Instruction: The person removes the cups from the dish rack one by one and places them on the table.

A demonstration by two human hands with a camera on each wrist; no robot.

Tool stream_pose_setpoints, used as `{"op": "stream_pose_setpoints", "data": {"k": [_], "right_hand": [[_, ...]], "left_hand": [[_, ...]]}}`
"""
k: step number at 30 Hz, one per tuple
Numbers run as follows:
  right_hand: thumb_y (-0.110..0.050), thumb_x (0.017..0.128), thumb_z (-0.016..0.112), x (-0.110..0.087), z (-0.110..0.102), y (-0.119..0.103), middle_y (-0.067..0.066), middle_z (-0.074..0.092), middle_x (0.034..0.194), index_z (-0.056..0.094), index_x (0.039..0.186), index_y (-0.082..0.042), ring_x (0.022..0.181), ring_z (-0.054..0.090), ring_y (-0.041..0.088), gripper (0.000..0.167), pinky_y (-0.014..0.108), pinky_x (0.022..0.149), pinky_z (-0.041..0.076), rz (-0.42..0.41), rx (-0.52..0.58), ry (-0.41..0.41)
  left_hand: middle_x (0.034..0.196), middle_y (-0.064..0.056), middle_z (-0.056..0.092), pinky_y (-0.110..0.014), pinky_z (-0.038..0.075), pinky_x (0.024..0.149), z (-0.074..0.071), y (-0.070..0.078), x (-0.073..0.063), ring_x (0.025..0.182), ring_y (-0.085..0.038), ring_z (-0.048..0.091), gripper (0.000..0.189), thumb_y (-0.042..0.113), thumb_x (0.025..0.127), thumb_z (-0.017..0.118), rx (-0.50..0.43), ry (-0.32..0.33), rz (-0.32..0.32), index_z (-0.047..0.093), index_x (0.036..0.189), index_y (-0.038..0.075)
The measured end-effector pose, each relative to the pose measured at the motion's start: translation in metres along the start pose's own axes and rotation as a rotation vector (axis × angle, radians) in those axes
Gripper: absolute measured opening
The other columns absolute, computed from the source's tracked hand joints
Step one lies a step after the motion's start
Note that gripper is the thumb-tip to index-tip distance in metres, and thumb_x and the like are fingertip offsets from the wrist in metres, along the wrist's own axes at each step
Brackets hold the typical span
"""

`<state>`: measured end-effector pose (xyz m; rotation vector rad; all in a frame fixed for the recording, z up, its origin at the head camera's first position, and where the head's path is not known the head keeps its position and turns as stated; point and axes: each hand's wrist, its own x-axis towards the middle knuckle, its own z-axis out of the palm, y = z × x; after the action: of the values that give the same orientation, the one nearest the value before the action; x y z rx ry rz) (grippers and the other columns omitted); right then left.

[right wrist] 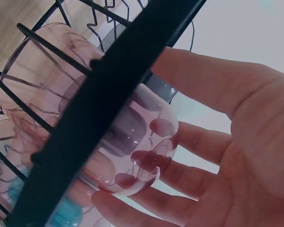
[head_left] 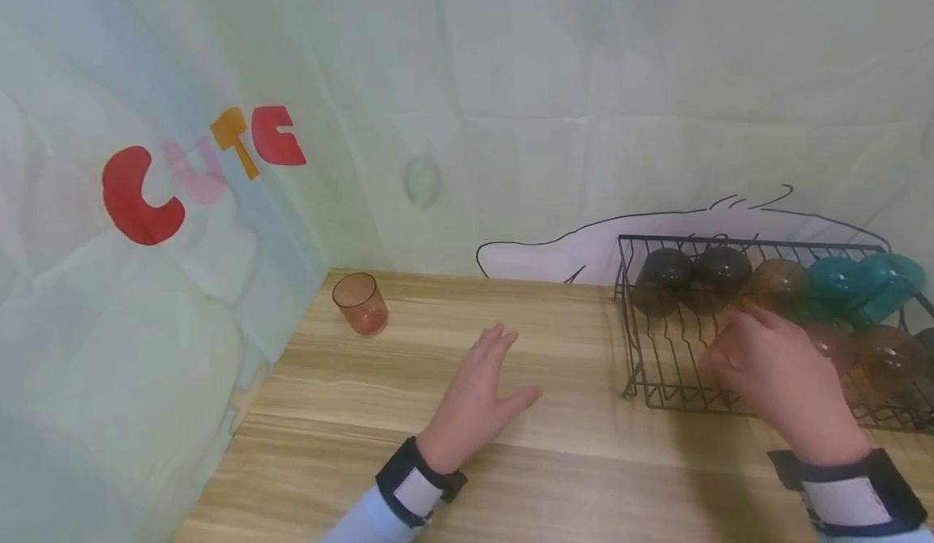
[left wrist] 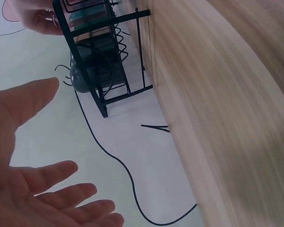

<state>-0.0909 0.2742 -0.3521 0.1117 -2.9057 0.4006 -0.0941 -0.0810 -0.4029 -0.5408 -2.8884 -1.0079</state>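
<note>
right hand [head_left: 777, 381] curls round pink cup [right wrist: 146, 142], front edge of rack [head_left: 751, 241] | left hand [head_left: 474, 401] spread wide, empty | step: seating or lifting, unclear | next: likely steady vertical move

One tumbler [right wrist: 137, 135], pink, transparent and glossy, with a rounded base edge, occupies the left and centre of the right wrist frame. It lies diagonally there, open rim toward the upper left, base toward the lower right; its midsection is partly hidden.
</note>
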Motion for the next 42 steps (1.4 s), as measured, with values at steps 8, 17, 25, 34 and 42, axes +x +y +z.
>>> {"op": "stream_pose_setpoints", "data": {"k": [8,17,25,34,42], "right_hand": [[-0.020,0.073,0.073,0.001,0.000,0.003,0.008,0.064,0.084,0.060,0.092,-0.012,0.068,0.061,0.025,0.025,0.037,0.045,0.046,0.000,-0.001,0.008],[-0.021,0.069,0.077,0.000,-0.006,0.000,0.006,0.065,0.080,0.059,0.087,-0.015,0.064,0.060,0.021,0.026,0.033,0.044,0.044,-0.017,-0.015,0.021],[-0.024,0.069,0.079,0.000,-0.013,-0.008,0.008,0.065,0.089,0.061,0.095,-0.013,0.072,0.062,0.028,0.033,0.042,0.050,0.050,-0.030,-0.007,0.092],[-0.045,0.079,0.071,0.001,-0.022,-0.026,0.023,0.060,0.116,0.060,0.117,-0.003,0.097,0.056,0.045,0.058,0.064,0.074,0.045,-0.022,0.039,0.215],[-0.029,0.072,0.081,-0.001,-0.017,-0.046,0.019,0.051,0.136,0.052,0.133,-0.012,0.112,0.053,0.042,0.070,0.062,0.086,0.043,-0.020,0.214,0.328]], "left_hand": [[0.155,-0.008,0.023,-0.048,0.028,0.113,0.002,0.000,0.001,0.144,-0.023,0.020,0.074,0.055,0.083,0.061,0.019,-0.035,-0.012,0.036,0.143,0.018],[0.155,-0.008,0.022,-0.048,0.029,0.112,-0.001,0.002,-0.001,0.144,-0.023,0.021,0.075,0.058,0.083,0.059,0.025,-0.039,-0.022,0.036,0.142,0.017],[0.155,-0.007,0.021,-0.048,0.029,0.112,-0.006,0.002,0.000,0.142,-0.024,0.024,0.074,0.053,0.083,0.062,0.008,-0.012,-0.022,0.036,0.142,0.017],[0.154,-0.009,0.024,-0.047,0.033,0.111,-0.009,-0.001,0.001,0.140,-0.025,0.029,0.076,0.059,0.082,0.059,-0.019,0.020,-0.038,0.036,0.142,0.017],[0.153,-0.009,0.026,-0.049,0.035,0.108,-0.007,-0.004,0.002,0.138,-0.027,0.033,0.075,0.054,0.082,0.063,-0.060,0.045,-0.064,0.035,0.142,0.018]]}}
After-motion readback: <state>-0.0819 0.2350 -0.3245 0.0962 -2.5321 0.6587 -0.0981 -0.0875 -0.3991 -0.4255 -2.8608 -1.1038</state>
